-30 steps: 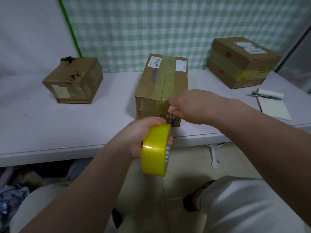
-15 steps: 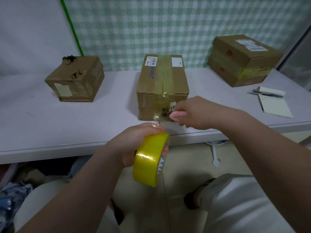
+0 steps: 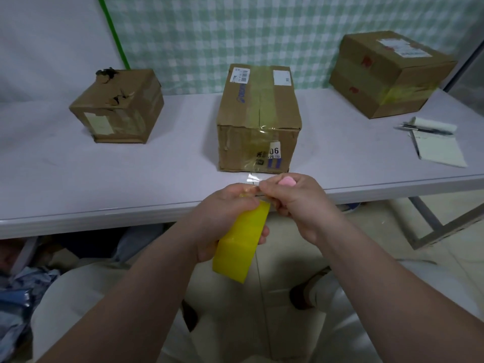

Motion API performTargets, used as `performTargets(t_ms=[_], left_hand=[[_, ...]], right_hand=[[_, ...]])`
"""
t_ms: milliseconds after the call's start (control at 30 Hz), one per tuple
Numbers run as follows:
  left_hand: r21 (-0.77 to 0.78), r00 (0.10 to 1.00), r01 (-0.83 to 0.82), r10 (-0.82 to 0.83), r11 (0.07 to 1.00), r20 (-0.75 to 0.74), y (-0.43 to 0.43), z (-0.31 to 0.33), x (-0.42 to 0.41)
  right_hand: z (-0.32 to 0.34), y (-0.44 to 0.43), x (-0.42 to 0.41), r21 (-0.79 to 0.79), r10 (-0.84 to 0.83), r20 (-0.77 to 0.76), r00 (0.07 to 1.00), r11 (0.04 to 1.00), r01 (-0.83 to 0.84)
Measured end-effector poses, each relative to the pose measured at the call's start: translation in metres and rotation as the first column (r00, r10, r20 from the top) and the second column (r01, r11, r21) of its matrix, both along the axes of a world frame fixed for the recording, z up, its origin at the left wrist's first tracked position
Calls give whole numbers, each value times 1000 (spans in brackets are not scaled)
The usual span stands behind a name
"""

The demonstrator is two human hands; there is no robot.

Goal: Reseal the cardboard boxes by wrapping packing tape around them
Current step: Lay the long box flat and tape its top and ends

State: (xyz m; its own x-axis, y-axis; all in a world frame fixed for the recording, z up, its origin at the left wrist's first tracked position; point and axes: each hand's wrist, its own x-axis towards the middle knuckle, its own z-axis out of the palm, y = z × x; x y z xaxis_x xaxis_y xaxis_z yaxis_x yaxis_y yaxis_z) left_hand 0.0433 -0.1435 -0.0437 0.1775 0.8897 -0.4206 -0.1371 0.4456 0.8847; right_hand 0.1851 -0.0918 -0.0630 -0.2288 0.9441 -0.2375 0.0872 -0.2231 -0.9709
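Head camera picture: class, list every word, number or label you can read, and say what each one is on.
"06": white sticker on the front of the middle box.
Barcode label on that box's top: too small to read.
Blue print along its top left edge: blurred.
White label on the right box: blurred.
Notepad: no writing can be made out.
Left box: nothing readable.

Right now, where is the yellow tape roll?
In the head view, the yellow tape roll is low in the middle, held in the left hand just off the table's front edge, below the middle box.
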Motion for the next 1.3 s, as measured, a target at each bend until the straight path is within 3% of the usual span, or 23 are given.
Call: performTargets(t_ms=[267, 533, 767, 1000, 1133, 1300], left_hand=[[262, 948, 86, 2, 961, -319, -7, -7, 2], [193, 984, 66, -32, 979, -177, -5, -7, 2], [184, 982, 84, -51, 979, -181, -7, -4, 0], [234, 973, 91, -37, 968, -229, -10, 0, -1], [278, 952, 60, 28, 959, -305, -8, 3, -2], [354, 882, 55, 120, 934, -455, -6, 7, -10]], right_hand=[[1, -3, 3, -140, -92, -69, 993, 987, 82], [4, -7, 7, -2, -56, -146, 988, 998, 56], [2, -7, 5, 127, -54, -126, 991, 989, 70], [2, -3, 3, 266, -146, 82, 986, 956, 120], [8, 0, -4, 396, -248, 306, 919, 911, 114], [9, 14, -12, 471, -276, 461, 844, 881, 31]])
